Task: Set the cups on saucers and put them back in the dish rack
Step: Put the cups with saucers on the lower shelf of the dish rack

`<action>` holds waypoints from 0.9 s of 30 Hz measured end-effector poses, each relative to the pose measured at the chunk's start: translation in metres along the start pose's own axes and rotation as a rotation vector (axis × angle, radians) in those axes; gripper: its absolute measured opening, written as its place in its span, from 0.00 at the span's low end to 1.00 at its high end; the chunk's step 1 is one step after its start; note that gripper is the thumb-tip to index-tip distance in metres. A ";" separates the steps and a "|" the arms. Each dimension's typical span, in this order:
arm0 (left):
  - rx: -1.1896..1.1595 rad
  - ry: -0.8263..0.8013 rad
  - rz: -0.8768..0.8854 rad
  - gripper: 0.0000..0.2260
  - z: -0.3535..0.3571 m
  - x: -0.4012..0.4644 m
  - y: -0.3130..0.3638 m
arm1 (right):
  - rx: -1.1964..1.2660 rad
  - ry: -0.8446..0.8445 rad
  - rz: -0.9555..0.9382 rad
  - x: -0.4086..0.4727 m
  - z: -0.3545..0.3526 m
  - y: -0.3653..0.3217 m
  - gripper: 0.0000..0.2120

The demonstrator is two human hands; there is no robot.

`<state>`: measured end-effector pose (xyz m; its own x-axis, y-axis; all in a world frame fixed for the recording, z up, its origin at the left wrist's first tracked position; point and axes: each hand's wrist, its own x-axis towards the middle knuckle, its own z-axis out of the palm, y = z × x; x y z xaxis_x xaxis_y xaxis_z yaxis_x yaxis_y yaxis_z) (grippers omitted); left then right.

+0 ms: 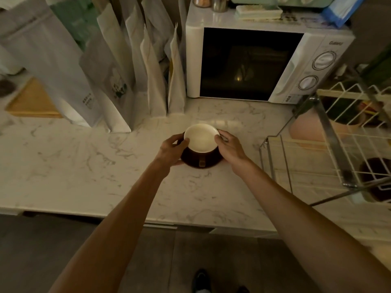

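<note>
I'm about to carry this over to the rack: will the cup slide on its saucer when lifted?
Probably. The cup and dark saucer look glazed, so likely slippery. The cup looks wide, so tipping seems unlikely. Left hand and right hand bracing both should help.

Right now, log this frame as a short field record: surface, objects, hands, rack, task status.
surface: marble counter
cup: brown outside, cream inside, standing on a dark saucer
left hand: grips the cup's left side
right hand: grips the cup's right side
dish rack: wire, to the right, apart from the cup
behind: microwave, paper bags
status: cup on saucer, not yet in the rack
</note>
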<state>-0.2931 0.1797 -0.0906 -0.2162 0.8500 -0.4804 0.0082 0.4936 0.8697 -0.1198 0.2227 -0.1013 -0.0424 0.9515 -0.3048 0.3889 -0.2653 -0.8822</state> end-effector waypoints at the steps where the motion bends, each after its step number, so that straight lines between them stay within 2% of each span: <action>1: -0.002 0.004 0.004 0.17 0.000 -0.001 0.000 | 0.003 -0.001 -0.004 -0.002 0.000 0.000 0.18; 13: 0.039 0.054 0.027 0.16 0.001 -0.041 -0.013 | 0.025 -0.018 -0.020 -0.036 -0.005 0.012 0.17; 27: 0.044 0.112 0.037 0.17 0.002 -0.147 -0.052 | 0.049 -0.128 -0.068 -0.131 -0.019 0.039 0.19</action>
<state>-0.2593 0.0290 -0.0655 -0.3224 0.8432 -0.4302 0.0600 0.4718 0.8797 -0.0813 0.0908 -0.0884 -0.1857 0.9406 -0.2843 0.3361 -0.2110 -0.9179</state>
